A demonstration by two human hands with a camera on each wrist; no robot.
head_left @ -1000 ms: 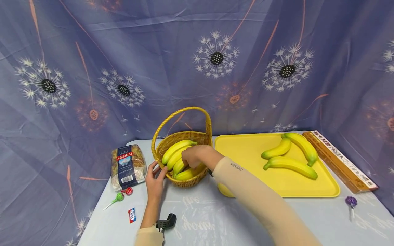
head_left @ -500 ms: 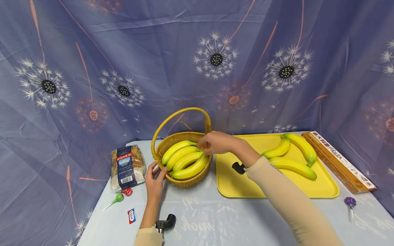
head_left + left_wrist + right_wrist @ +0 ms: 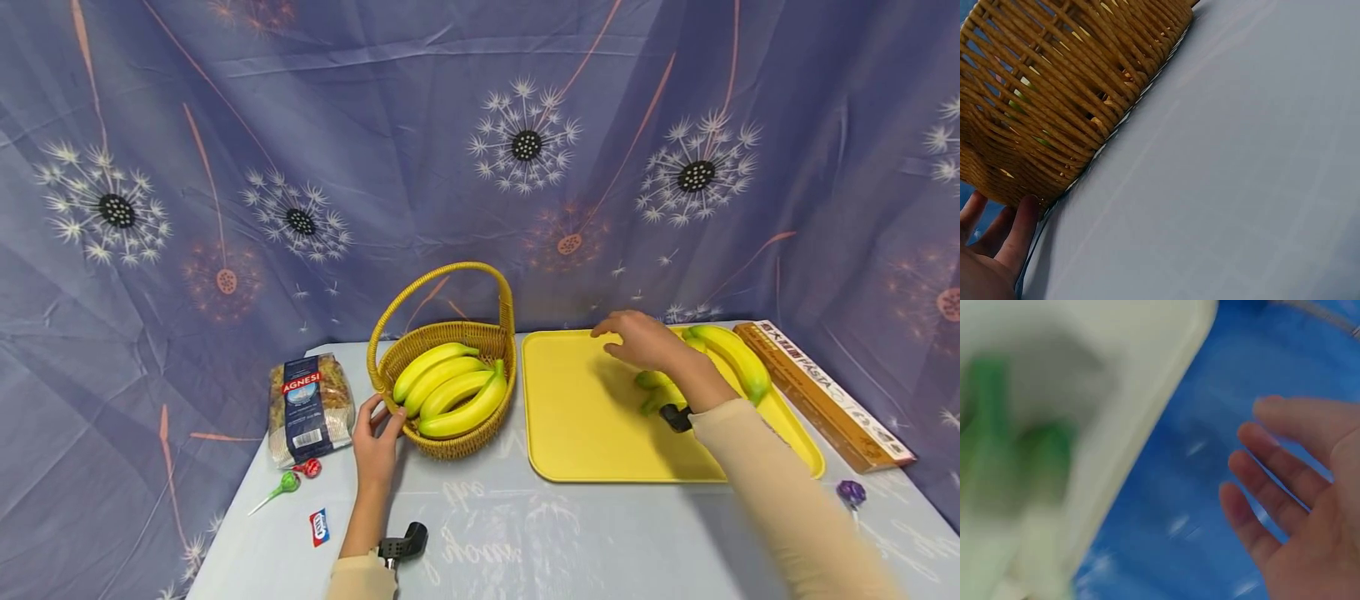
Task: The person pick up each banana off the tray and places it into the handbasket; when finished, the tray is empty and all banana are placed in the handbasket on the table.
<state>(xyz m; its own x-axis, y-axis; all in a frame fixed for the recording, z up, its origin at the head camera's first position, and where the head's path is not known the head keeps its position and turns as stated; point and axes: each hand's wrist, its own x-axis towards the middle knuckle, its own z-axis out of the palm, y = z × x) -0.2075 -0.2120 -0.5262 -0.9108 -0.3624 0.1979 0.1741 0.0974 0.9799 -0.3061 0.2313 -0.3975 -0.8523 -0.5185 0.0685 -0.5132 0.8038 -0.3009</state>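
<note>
My left hand (image 3: 377, 446) holds the rim of a woven wicker basket (image 3: 453, 450) beside the foot of its tall handle. In the left wrist view, fingertips (image 3: 1025, 209) lie against the wickerwork (image 3: 1085, 81). Several yellow bananas (image 3: 472, 412) lie side by side inside the basket. My right hand (image 3: 645, 342) hovers over a yellow tray (image 3: 577, 425), its fingers loosely bent and nothing in them; the right wrist view shows the bare palm (image 3: 1316, 500). Bananas (image 3: 738, 358) rest on the tray's right side, partly hidden by the right hand and wrist.
A bag of Agnesi pasta (image 3: 307, 408) stands left of the basket. Before it lie red (image 3: 309, 467) and green (image 3: 288, 482) lollipops and a small wrapped sweet (image 3: 319, 527). A long pasta box (image 3: 832, 396) borders the tray's right, with a purple lollipop (image 3: 851, 492) in front.
My right hand has let go of a banana in the basket, risen out, and moved right over the tray. The left hand has stayed at the basket's rim.
</note>
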